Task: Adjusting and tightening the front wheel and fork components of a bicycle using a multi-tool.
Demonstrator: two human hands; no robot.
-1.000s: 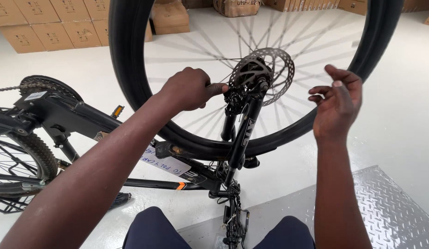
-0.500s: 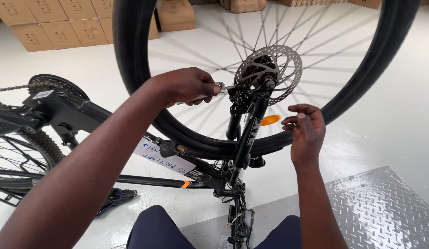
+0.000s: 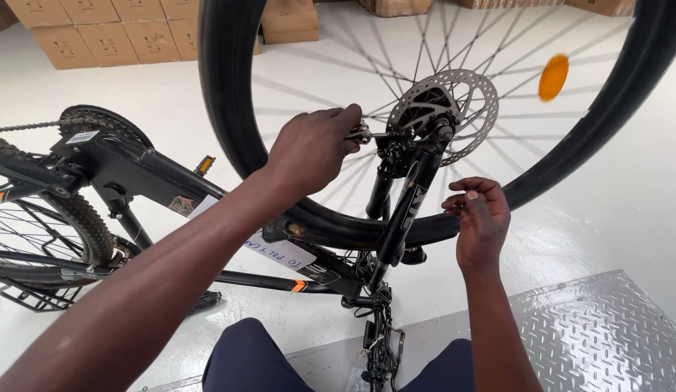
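An upside-down black bicycle (image 3: 135, 170) lies in front of me with its front wheel (image 3: 229, 109) raised. My left hand (image 3: 312, 149) pinches the metal axle end (image 3: 361, 133) at the hub, beside the silver brake disc (image 3: 461, 109). The black fork leg (image 3: 410, 210) runs down from the hub. My right hand (image 3: 477, 221) hovers just right of the fork leg with its fingers curled around something small that I cannot make out. An orange reflector (image 3: 554, 77) sits among the spokes.
The rear wheel (image 3: 55, 218) and chainring (image 3: 98, 120) are at the left. Cardboard boxes (image 3: 113, 29) line the back of the white floor. A diamond-plate metal sheet (image 3: 607, 334) lies at lower right. My knees (image 3: 251, 359) are at the bottom edge.
My right hand has dropped from beside the disc to beside the fork leg, fingers now curled. The wheel has turned, carrying the orange reflector up to the right. My left hand stays at the axle.
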